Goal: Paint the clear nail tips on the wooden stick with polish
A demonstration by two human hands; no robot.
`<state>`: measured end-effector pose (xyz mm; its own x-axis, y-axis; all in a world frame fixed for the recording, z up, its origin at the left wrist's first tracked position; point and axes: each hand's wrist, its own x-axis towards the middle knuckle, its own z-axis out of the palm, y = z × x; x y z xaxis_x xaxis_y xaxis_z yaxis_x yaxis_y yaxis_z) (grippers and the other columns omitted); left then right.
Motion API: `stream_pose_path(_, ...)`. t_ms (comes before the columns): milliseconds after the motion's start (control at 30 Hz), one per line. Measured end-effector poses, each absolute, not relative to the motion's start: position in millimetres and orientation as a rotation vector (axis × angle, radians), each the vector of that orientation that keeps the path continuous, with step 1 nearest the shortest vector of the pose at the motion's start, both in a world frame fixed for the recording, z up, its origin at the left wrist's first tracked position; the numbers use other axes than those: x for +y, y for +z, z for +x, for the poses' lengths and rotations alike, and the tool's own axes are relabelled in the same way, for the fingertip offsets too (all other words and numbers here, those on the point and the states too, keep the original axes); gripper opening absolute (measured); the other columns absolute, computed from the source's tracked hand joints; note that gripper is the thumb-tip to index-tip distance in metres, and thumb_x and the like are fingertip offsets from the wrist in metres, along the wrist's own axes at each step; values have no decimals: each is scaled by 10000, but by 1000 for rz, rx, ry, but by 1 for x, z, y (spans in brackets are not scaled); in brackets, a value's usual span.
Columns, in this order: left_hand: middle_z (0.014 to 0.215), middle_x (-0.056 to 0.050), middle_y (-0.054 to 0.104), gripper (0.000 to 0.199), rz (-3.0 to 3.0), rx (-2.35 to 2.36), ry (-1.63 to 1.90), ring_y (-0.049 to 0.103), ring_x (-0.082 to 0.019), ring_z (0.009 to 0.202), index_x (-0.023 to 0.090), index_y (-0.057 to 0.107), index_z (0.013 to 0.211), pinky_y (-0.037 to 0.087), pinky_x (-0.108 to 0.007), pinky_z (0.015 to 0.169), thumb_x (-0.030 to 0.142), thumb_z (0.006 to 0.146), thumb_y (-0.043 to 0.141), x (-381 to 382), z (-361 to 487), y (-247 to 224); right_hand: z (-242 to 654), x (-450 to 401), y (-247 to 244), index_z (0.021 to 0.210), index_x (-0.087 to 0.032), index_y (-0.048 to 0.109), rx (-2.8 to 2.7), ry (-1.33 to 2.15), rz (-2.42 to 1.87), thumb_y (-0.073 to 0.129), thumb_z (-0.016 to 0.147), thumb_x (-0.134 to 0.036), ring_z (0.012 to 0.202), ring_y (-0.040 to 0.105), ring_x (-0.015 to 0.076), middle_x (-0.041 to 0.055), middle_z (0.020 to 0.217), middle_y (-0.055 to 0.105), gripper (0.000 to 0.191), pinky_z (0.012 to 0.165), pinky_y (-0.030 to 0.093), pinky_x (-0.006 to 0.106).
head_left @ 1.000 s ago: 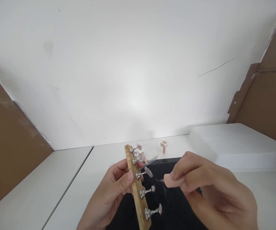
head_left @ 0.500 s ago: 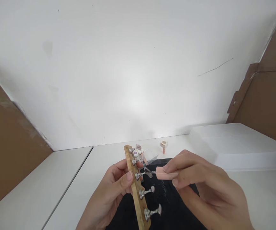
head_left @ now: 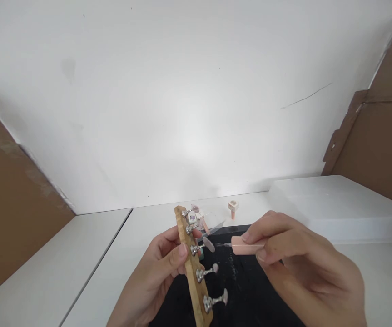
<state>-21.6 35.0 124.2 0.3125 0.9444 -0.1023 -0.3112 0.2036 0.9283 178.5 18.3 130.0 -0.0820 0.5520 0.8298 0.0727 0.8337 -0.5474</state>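
My left hand [head_left: 168, 259] grips a wooden nail display stand [head_left: 193, 277] by its edge, the thumb on the near face. Several silver posts stick out of the wood toward the right, each carrying a nail tip. My right hand [head_left: 294, 259] pinches a pink nail polish brush [head_left: 246, 245] by its cap. The bristles point left and stand a short gap away from the middle nail tip [head_left: 209, 244]. My left fingers behind the wood are partly hidden.
A black mat [head_left: 240, 281] lies under my hands on the white table [head_left: 114, 245]. Behind the stand are small pink-and-white bottles [head_left: 202, 220] and another small bottle [head_left: 233, 209]. A white box [head_left: 342, 204] sits at right, with cardboard panels [head_left: 379, 136] at the sides.
My right hand has drawn the brush to the right, so its bristles have come away from the middle nail tip. The stand has shifted slightly left in my left hand.
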Motion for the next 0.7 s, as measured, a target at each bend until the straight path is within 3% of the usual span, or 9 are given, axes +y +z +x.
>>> stream_pose_path(200,712,-13,621,283,987,824,1010,571,-103,629,188,683,871,470,-203,594,345,638,711,34,-19,126,176,20,129,801,-226,573,-1656,431,-482,473,695,83,762,633,164,24,851,649,342,647,518,280)
stream_pose_path(700,798,-20,646,245,1078,781,974,595,-128,722,237,676,927,469,-227,660,304,691,674,30,-21,130,182,18,133,770,-185,597,-1724,435,-503,464,663,77,642,584,158,32,720,613,313,544,475,276)
